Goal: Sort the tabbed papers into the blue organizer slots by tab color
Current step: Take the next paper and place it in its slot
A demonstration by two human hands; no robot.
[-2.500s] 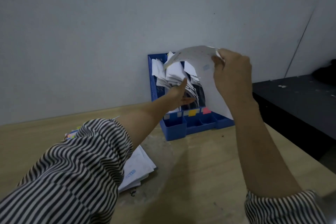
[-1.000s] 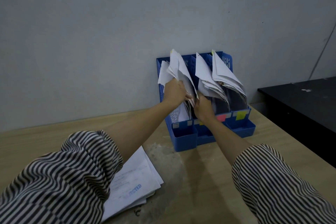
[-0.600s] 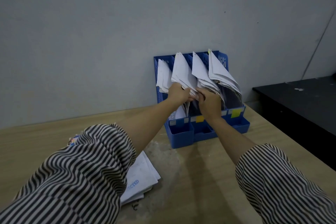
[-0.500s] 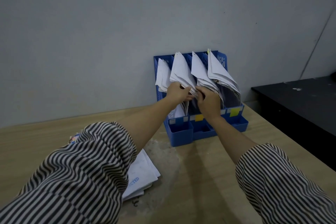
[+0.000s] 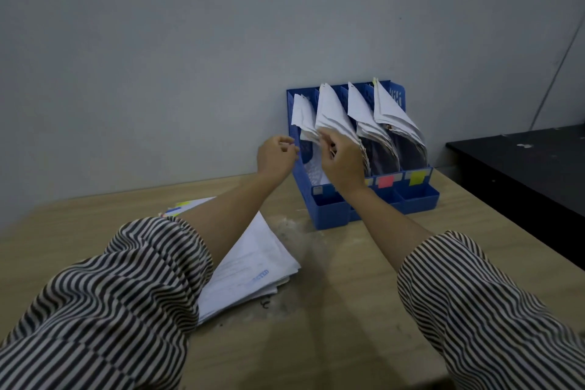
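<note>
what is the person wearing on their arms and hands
Both arms wear loose long sleeves with thin black and white stripes, pushed up toward the elbows. The left hand and right hand are bare: no gloves, rings or watch visible.

Plain grey wall [image 5: 158, 57] behind; light wood table [image 5: 348, 342]; black counter [image 5: 522, 168] at right edge; dim light.
</note>
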